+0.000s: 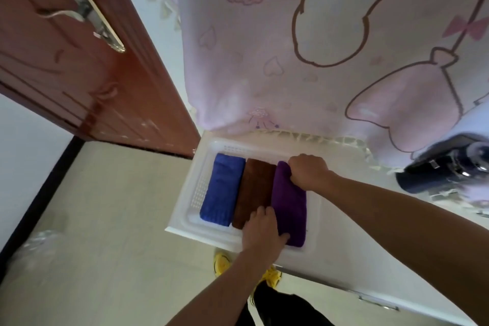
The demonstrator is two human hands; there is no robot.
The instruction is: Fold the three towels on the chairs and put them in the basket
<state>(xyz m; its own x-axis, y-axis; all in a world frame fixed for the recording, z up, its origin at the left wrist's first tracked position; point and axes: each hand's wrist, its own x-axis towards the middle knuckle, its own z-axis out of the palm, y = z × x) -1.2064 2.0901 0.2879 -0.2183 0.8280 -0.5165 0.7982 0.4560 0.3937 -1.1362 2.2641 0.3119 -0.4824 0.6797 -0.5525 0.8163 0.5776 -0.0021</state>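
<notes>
All three folded towels lie side by side in the basket (185, 209): blue (222, 190), brown (254, 188), purple (289, 206). The right hand (308, 172) clenches the purple towel's far end, and the left hand (263, 230) presses flat on its near end, likely tucking it snug beside the brown one. Nearly finished, I'd say.

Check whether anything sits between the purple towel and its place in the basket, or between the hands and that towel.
Nothing visible does. The purple towel already lies in the white basket, beside the brown towel and blue towel. The right hand grips its far end and the left hand presses its near end, both in direct contact.
</notes>
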